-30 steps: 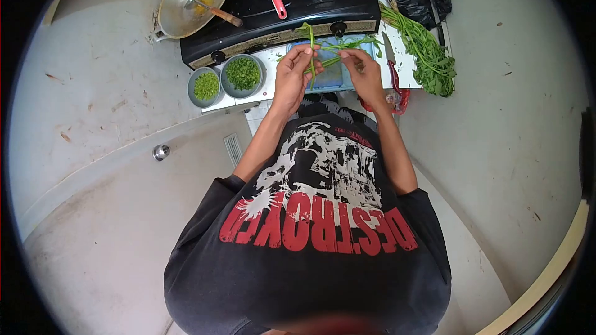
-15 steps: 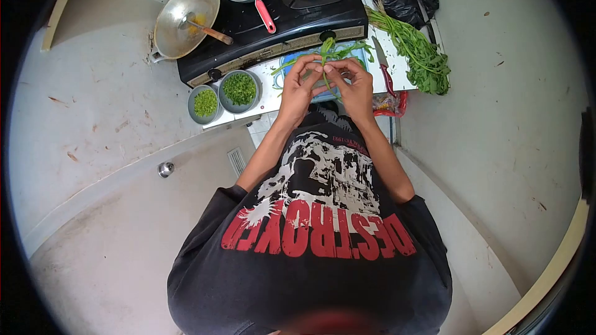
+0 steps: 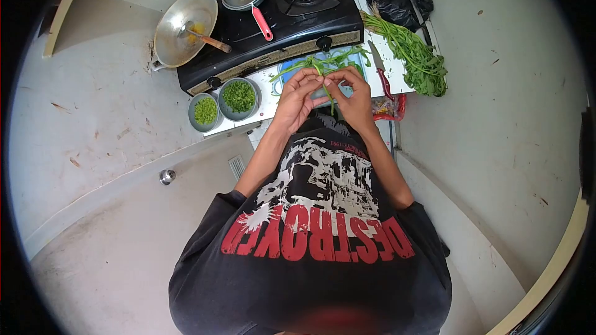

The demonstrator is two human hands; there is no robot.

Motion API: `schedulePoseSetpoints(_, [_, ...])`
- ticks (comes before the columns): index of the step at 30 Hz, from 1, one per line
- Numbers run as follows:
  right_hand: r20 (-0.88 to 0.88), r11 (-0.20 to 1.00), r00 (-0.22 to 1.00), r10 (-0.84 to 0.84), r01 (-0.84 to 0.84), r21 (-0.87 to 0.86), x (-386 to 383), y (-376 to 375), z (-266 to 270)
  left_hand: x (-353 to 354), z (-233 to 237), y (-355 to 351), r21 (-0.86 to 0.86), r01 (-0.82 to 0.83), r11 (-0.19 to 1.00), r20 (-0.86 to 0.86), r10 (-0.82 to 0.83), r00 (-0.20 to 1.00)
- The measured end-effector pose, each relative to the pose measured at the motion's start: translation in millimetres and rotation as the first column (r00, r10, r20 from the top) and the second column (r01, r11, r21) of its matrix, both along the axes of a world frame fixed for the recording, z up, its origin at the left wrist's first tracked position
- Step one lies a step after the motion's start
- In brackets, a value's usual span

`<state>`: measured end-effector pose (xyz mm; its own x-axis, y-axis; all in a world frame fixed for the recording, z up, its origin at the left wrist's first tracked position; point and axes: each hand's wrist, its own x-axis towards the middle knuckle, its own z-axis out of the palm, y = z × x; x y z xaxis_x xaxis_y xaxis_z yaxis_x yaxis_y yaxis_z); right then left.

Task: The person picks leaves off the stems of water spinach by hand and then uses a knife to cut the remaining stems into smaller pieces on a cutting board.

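My left hand (image 3: 297,100) and my right hand (image 3: 351,96) meet in front of me, both pinching one green leafy stem (image 3: 328,90). Its lower end hangs between the two hands. Just beyond my fingers, loose greens (image 3: 338,61) lie over a blue cutting board (image 3: 292,68), which my hands partly cover. To the right of the board rests a knife (image 3: 380,68) with a red handle. A large bunch of leafy greens (image 3: 413,56) spreads over the counter at the right.
Two grey bowls hold chopped greens: a smaller bowl (image 3: 217,123) and a larger bowl (image 3: 255,107). On the black stove (image 3: 285,31) are a wok (image 3: 166,37) with a ladle (image 3: 214,42) and a strainer (image 3: 262,23) with a red handle. A black plastic bag (image 3: 397,0) sits at back right.
Both hands have moved slightly toward me with the stem, whose lower end now points more downward. The whole view has shifted a little.
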<state>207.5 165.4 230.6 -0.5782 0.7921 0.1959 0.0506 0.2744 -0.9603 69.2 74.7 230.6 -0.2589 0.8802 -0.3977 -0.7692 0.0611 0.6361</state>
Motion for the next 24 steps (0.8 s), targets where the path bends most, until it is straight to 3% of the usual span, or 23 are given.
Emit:
schedulePoseSetpoints(7, [-0.066,0.987,0.994,0.086,-0.094,-0.130,2,-6,-12,3,-4,0,-0.026,-0.063,0.998,-0.020,0.063,0.998])
schedulePoseSetpoints(14, [-0.055,0.984,0.990,0.130,-0.135,-0.117,6,-11,-16,15,-9,-3,-0.057,-0.128,0.990,0.010,0.128,0.992])
schedulePoseSetpoints(18, [0.011,0.964,0.981,0.194,-0.188,-0.189,13,-11,-21,16,-14,-5,-0.063,-0.257,0.964,-0.011,0.257,0.966])
schedulePoseSetpoints(21, [-0.053,0.981,0.988,0.146,-0.151,-0.120,17,-6,-26,-2,-23,-11,-0.038,-0.347,0.937,-0.107,0.341,0.934])
schedulePoseSetpoints(24, [0.086,0.991,0.995,-0.057,0.066,-0.114,30,19,-42,-15,-14,-19,-0.039,-0.352,0.935,-0.115,0.346,0.931])
